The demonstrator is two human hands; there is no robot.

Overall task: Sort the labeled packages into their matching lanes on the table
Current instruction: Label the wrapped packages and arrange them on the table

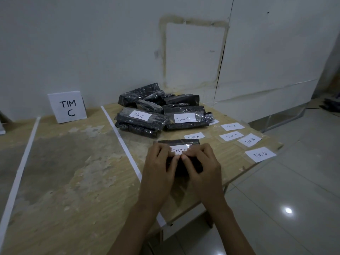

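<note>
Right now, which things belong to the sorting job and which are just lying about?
Job: TIM C package held by left hand and right hand; pile of black packages; TIM C sign; white lane tape; loose Tim A and Tim B labels.
Lying about: dark heap on the floor, far right, too dim to identify.

left hand (159,167): pinches package (176,142) | right hand (201,165): pinches package | thumbs touching

A pale, scuffed wall (92,43) runs behind the worktop (64,172), which is bare plywood with worn grey patches. A yellowish rectangular stain (193,22) marks the wall, beside a dark vertical seam (223,52). To the right, the glossy light-tiled floor (294,172) shows one bright spot of reflected light (288,210). The room is dim.
</note>
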